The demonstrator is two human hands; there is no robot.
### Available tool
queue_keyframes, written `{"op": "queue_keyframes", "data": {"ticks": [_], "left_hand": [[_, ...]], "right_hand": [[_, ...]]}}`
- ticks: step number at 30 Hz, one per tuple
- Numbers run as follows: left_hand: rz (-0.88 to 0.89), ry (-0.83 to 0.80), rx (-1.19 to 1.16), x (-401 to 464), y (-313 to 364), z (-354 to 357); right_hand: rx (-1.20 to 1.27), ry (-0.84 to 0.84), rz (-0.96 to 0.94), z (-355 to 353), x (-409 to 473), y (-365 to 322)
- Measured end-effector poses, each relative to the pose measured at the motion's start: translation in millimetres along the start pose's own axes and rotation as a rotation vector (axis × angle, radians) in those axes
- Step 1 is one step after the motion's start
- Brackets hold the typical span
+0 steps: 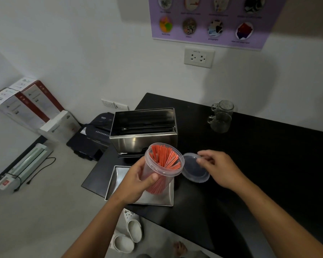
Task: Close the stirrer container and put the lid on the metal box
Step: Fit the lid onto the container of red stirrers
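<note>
Clear plastic fills both grasps: the left hand [138, 180] wraps its fingers around the open stirrer container [161, 167], packed with red stirrers [166, 158] and tilted above the metal lid [138, 185], while the right hand [217, 169] pinches the round container lid [195, 170] just beside its rim. Behind them the open metal box [144, 131] stands on the black table [250, 164], glass mugs [221, 116] farther back.

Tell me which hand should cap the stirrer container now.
Right. The right hand already pinches the clear lid beside the open rim, while the left hand is wrapped around the stirrer container, steadying it.
</note>
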State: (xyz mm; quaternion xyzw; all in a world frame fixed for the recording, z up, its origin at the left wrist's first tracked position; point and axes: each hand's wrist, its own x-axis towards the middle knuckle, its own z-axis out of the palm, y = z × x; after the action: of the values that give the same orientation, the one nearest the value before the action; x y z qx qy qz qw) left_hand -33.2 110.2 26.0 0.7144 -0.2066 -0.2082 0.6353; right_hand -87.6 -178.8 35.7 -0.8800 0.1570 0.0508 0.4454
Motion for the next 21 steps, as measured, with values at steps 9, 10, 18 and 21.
{"op": "queue_keyframes", "data": {"ticks": [9, 10, 18, 21], "left_hand": [[0.058, 0.068, 0.011, -8.2, 16.9, -23.5], [0.056, 0.079, 0.014, -8.4, 18.3, -26.0], [0.079, 0.130, -0.016, -12.0, 30.2, -32.7], [0.083, 0.114, -0.014, -13.2, 32.9, -33.1]], "right_hand": [[0.182, 0.137, -0.460, -13.2, -22.1, -73.3], [0.168, 0.123, -0.517, -10.7, -24.0, -78.4], [0.174, -0.079, -0.671, 21.1, -27.1, -91.1], [0.205, -0.143, -0.676, 27.3, -25.4, -93.0]]}}
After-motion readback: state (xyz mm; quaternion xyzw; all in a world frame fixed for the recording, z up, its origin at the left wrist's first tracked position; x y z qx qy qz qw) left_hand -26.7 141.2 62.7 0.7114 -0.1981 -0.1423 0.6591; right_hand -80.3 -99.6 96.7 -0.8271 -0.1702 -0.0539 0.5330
